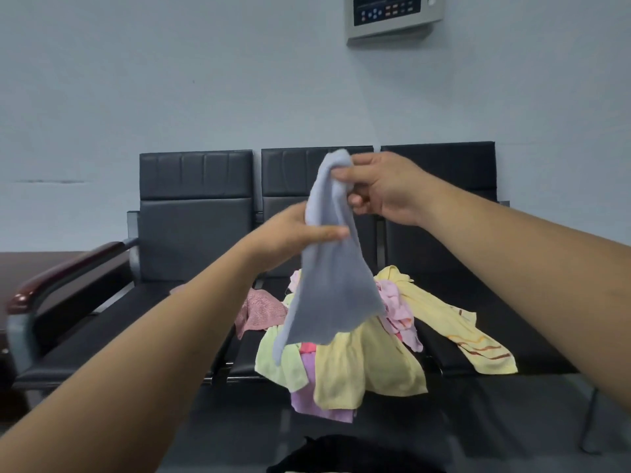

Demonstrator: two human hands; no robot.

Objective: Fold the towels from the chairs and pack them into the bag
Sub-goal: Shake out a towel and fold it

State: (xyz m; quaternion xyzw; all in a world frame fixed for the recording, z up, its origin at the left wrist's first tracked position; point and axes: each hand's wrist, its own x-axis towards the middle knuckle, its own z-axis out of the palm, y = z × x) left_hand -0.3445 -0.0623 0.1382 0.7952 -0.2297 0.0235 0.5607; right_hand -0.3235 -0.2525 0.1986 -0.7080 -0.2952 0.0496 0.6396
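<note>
A black bag [327,454] lies nearest, at 6 o'clock on the bottom edge, only partly in view. Just beyond it, a heap of towels [358,356] sits on the middle seat of the chairs [194,216]: yellow ones spilling over the front edge and out toward 4 o'clock, a purple one underneath at the front, pink ones at the heap's far side and toward 9 o'clock.

Above the heap, both hands hold a blue towel [336,288] in the air, clear of the pile. The left hand [290,238] pinches the towel partway down its left edge, thumb closed over the cloth. The right hand [382,187], higher and toward 1 o'clock, grips the bunched top corner, fingers curled tight around it. The towel hangs from these two grips, fanning out below.

Behind the chairs is a pale wall [136,80], with a control panel [392,15] mounted at 12 o'clock.
</note>
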